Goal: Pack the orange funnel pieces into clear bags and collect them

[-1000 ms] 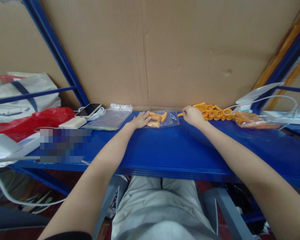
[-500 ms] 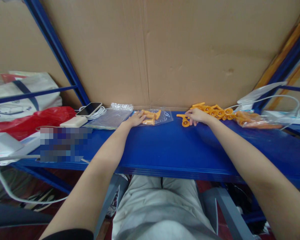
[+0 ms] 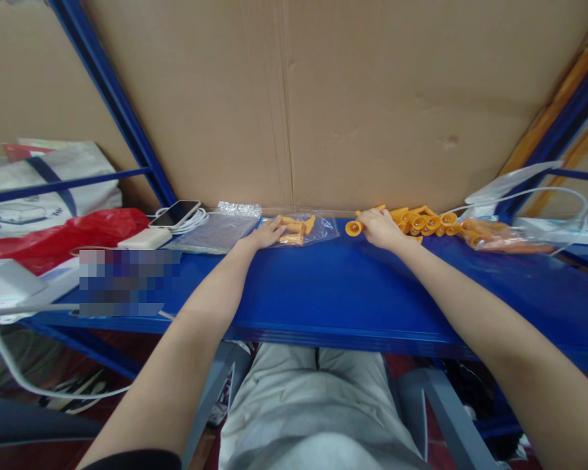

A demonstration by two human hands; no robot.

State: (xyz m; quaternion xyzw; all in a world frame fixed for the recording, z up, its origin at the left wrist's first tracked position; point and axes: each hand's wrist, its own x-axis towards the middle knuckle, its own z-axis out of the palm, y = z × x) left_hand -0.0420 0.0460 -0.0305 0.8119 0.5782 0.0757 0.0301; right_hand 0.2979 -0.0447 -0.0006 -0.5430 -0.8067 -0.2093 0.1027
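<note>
My left hand [image 3: 265, 234] rests flat on the edge of a clear plastic bag [image 3: 318, 227] that holds a few orange plastic parts, at the back of the blue shelf [image 3: 323, 287]. My right hand [image 3: 379, 227] is closed around one orange funnel-shaped part [image 3: 353, 228], whose round mouth sticks out to the left of the fingers. Just right of that hand lies a loose pile of the same orange parts [image 3: 428, 220], against the cardboard wall.
A second bag of orange parts [image 3: 494, 235] lies at the right, with white cables and a white bag beyond. To the left are a stack of clear bags [image 3: 215, 232], a phone [image 3: 175, 213], a white charger [image 3: 144, 239] and a red bag [image 3: 63, 236].
My right hand drew an orange part out of the pile, then picked it up from the shelf. My left hand slid slightly left with the bag.
</note>
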